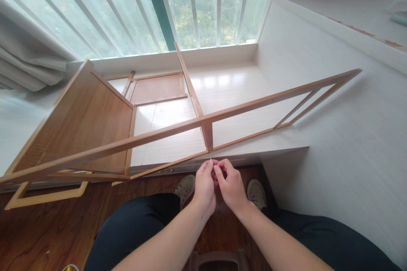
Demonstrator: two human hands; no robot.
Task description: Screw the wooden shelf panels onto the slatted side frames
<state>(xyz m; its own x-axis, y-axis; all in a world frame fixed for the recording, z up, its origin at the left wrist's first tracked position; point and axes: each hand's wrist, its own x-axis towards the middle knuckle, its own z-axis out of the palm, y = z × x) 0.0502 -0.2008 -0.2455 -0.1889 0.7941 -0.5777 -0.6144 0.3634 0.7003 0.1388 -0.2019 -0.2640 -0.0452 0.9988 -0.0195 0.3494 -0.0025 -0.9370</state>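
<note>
Close together below the wooden frame, my left hand (205, 180) and my right hand (232, 182) meet at the fingertips. A thin, pale metal rod (210, 156) sticks up from my left fingers towards the lower rail, at the foot of the short crosspiece (207, 134). Its kind is too small to make out. The fingers of my right hand are closed against those of my left, and what they pinch is hidden. The long wooden frame (257, 103) stands on edge across the ledge, with a screw head (203, 122) showing where the crosspiece joins.
A large wooden panel (92, 123) leans at the left, near a light wooden handle (52, 197). A smaller panel (157, 88) lies on the white ledge (229, 82) under the barred window. A white wall (346, 148) bounds the right side. A stool (219, 257) is below.
</note>
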